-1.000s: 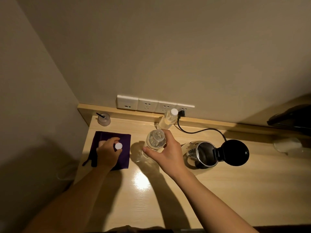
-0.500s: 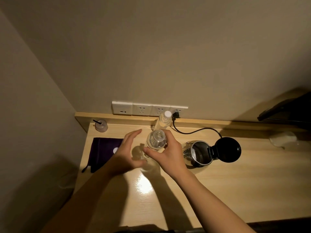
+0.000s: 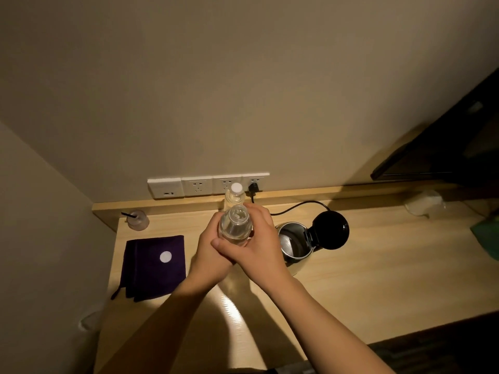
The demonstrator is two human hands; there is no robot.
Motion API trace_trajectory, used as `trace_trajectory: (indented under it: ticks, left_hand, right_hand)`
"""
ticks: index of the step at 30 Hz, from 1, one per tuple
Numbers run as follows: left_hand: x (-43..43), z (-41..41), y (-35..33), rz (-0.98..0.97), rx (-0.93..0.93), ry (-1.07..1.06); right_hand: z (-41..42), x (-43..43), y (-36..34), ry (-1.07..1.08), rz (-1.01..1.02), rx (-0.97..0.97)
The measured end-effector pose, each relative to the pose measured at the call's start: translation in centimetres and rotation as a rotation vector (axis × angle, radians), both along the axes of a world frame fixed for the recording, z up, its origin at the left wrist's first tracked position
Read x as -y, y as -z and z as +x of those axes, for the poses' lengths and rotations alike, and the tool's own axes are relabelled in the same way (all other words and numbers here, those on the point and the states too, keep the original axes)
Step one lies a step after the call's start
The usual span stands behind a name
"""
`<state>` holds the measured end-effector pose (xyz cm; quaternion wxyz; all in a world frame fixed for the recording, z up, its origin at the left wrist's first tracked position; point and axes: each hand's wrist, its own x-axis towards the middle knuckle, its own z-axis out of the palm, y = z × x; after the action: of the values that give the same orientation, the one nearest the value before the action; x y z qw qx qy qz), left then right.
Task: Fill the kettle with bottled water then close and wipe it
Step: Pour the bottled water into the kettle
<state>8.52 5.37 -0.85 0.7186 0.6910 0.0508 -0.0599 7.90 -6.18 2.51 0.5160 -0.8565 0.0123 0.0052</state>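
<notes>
Both hands, the left hand [image 3: 209,251] and the right hand [image 3: 263,242], are wrapped tight around the open bottle [image 3: 234,225] above the tabletop [image 3: 378,279]. The kettle [image 3: 293,244] sits just beside it with its lid [image 3: 330,230] up. The white cap [image 3: 165,257] lies on the purple cloth [image 3: 151,268].

The kettle [image 3: 294,242] is sitting on the desk [image 3: 378,279] with the open bottle [image 3: 234,225] just left of it, the cloth [image 3: 152,268] lying farther left bearing the cap [image 3: 165,257], and a second bottle [image 3: 234,197] standing behind-left by the sockets [image 3: 208,184].

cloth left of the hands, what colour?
Dark purple cloth, plain, with a white bottle cap lying on it. Head view, the only one.
</notes>
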Motion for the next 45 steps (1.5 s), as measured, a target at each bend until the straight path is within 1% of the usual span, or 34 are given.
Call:
trace_trajectory:
  ticks: [3,5,7,10,11,13,15,18,20,22,27,30,33,37,45]
  left_hand:
    - [1.0,0.0,-0.8,0.024,0.043,0.039]
    - [1.4,0.0,-0.9,0.055,0.039,0.076]
    - [1.6,-0.1,-1.3,0.084,0.027,0.112]
    - [1.6,0.0,-1.2,0.187,0.046,0.198]
    - [1.6,0.0,-1.2,0.219,0.043,0.239]
    - [1.7,0.1,-0.9,0.271,0.011,0.312]
    - [2.1,0.0,-0.6,0.328,-0.04,0.361]
    - [2.8,0.1,0.2,0.417,-0.078,0.407]
    - [3.4,0.0,0.6,0.467,-0.114,0.42]
    - [3.8,-0.1,1.0,0.494,-0.125,0.435]
    - [3.7,-0.1,2.4,0.564,-0.144,0.471]
    - [3.7,0.1,2.8,0.59,-0.179,0.489]
    - [3.8,0.6,2.9,0.613,-0.226,0.515]
    - [3.5,1.3,3.3,0.624,-0.294,0.57]
    - [3.4,2.3,2.7,0.714,-0.342,0.721]
  right_hand:
    - [-0.8,1.5,-0.7,-0.015,0.01,0.01]
    - [-1.9,3.0,-0.8,0.005,0.0,0.024]
    - [-3.6,5.0,-0.1,0.084,-0.041,0.094]
    - [-6.7,8.4,2.8,0.291,-0.095,0.148]
    - [-7.7,9.5,4.1,0.37,-0.107,0.132]
    - [-9.4,11.4,6.9,0.491,-0.133,0.041]
    - [-10.5,13.0,10.1,0.523,-0.205,-0.058]
    - [-11.0,14.7,15.2,0.452,-0.445,-0.036]
    - [-10.5,15.6,18.0,0.426,-0.535,-0.036]
    - [-9.7,16.3,20.0,0.387,-0.557,-0.044]
    - [-8.2,16.9,23.4,0.328,-0.593,0.01]
    - [-8.2,17.6,25.2,0.292,-0.673,0.017]
    - [-8.7,18.7,26.7,0.187,-0.78,-0.04]
    - [-8.7,18.9,27.2,0.156,-0.8,-0.112]
    - [-8.7,18.8,26.9,0.17,-0.817,-0.144]
